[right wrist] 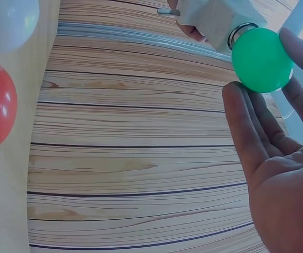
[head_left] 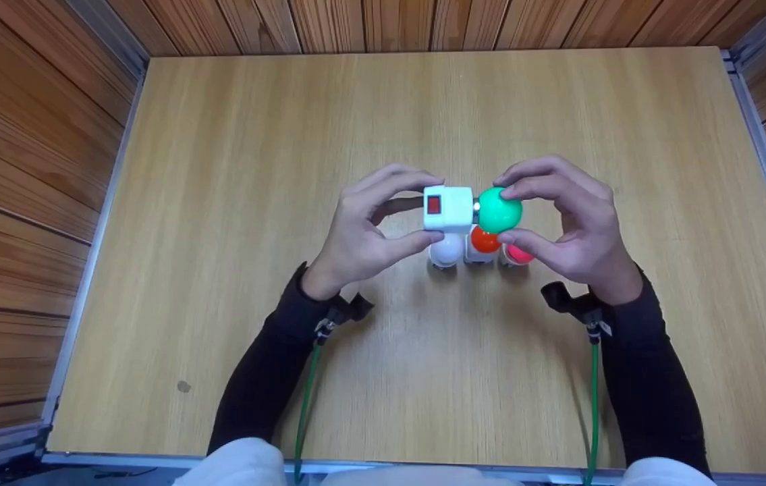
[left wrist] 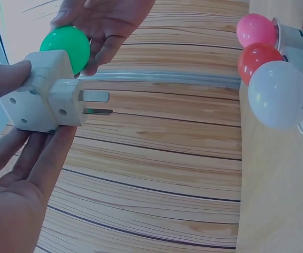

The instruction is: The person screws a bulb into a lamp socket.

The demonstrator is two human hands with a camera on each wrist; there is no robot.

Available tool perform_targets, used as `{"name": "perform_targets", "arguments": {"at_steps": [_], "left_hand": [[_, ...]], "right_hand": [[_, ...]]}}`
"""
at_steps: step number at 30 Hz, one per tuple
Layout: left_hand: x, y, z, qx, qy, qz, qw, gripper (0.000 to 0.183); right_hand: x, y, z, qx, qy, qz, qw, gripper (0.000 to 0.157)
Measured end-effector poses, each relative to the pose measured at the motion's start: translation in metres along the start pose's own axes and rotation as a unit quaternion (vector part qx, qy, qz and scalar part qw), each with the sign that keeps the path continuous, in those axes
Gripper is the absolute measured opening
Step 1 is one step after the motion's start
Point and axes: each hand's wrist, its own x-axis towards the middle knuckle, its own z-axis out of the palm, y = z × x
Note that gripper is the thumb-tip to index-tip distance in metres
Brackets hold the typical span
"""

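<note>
My left hand (head_left: 369, 219) grips a white plug-in lamp socket (head_left: 455, 217) between thumb and fingers. It has a red rocker switch (head_left: 433, 204), and two flat metal prongs (left wrist: 94, 96) stick out of it in the left wrist view. With thumb and fingertips, my right hand (head_left: 575, 219) pinches a round green bulb (head_left: 501, 210). The bulb sits at the socket's mouth, where a metal ring (right wrist: 240, 32) shows between the two. How deeply its base is inserted I cannot tell. Both are held up above the table.
On the table (head_left: 254, 324), below the held pieces, stand a white bulb (head_left: 447, 250), an orange-red bulb (head_left: 484, 240) and a pink bulb (head_left: 520, 255), with white holders. Green cables (head_left: 306, 412) run from the wrist cameras. Wood-panelled walls (head_left: 25, 202) border the table.
</note>
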Motion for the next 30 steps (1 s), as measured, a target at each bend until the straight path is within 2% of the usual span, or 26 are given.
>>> {"name": "perform_targets", "arguments": {"at_steps": [7, 22, 30], "left_hand": [[-0.0005, -0.0001, 0.0013, -0.005, 0.005, 0.006, 1.0, 0.05], [0.0003, 0.0002, 0.0003, 0.017, -0.001, 0.01, 0.9998, 0.05], [0.0005, -0.0007, 0.0004, 0.008, 0.005, 0.015, 0.9998, 0.05]], "right_hand": [[0.0005, 0.0004, 0.0006, -0.013, 0.006, 0.002, 1.0, 0.058], [-0.0004, 0.0005, -0.0026, -0.022, 0.0, 0.017, 1.0, 0.054], [-0.0004, 0.0, -0.0014, -0.013, 0.0, 0.025, 1.0, 0.057]]}}
